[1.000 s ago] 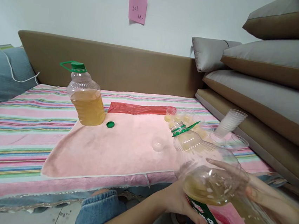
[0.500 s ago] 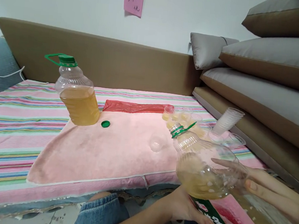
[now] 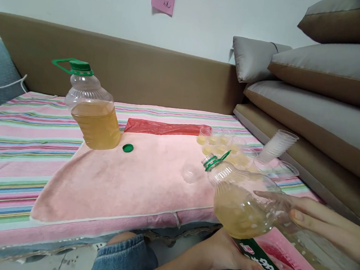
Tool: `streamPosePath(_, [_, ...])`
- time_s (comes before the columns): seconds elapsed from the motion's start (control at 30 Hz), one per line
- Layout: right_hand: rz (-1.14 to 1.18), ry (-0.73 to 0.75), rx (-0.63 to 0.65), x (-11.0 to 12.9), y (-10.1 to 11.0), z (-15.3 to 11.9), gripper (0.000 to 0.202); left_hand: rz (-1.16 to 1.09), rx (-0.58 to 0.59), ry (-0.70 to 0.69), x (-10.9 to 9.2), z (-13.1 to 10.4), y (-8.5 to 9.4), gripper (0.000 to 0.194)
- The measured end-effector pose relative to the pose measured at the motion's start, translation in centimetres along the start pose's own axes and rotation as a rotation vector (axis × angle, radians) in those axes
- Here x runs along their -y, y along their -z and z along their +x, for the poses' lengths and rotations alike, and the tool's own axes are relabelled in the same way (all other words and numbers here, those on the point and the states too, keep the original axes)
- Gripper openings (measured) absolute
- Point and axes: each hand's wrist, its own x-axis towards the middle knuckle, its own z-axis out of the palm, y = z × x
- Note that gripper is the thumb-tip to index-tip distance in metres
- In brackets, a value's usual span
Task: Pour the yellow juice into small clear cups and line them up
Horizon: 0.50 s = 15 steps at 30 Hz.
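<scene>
A large clear plastic bottle (image 3: pixel 239 213) lies tilted in the air at lower right, its open mouth with a green ring and handle pointing up and left. Pale yellow liquid has run into its neck end. My left hand (image 3: pixel 232 254) grips it from below, the thumb across its red and green label. Farther back, my right hand (image 3: pixel 306 211) holds the bottle's upper side with stretched fingers. Just left of the mouth sits a small clear plastic cup (image 3: pixel 190 174) on the pink cloth (image 3: pixel 114 188). A loose green cap (image 3: pixel 128 148) lies farther left.
A second, capped bottle (image 3: pixel 95 122) of yellow liquid stands at left. Several cups (image 3: pixel 221 148) with yellow liquid are grouped behind the held bottle, beside a leaning stack of clear cups (image 3: pixel 277 146). A red plastic bag (image 3: pixel 168 128) lies behind. Cushions (image 3: pixel 323 106) are piled at right.
The held bottle tips slightly more, its mouth sinking a little relative to the cups while both hands keep hold. The whole view has shifted slightly.
</scene>
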Motion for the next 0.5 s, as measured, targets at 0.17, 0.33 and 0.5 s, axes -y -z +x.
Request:
streamPosePath(0.17, [-0.038, -0.028, 0.102, 1.2, -0.1, 0.0, 0.045, -0.016, -0.036, 0.061, 0.5, 0.1, 0.2, 0.087])
streamPosePath(0.33, [-0.060, -0.039, 0.072, 1.9, -0.2, 0.4, 0.046, -0.049, -0.038, 0.009, 0.6, 0.2, 0.0, 0.090])
streamPosePath(0.5, [-0.156, -0.037, 0.042, 2.2, -0.1, 0.8, 0.052, -0.069, -0.016, -0.019, 0.9, 0.4, 0.2, 0.089])
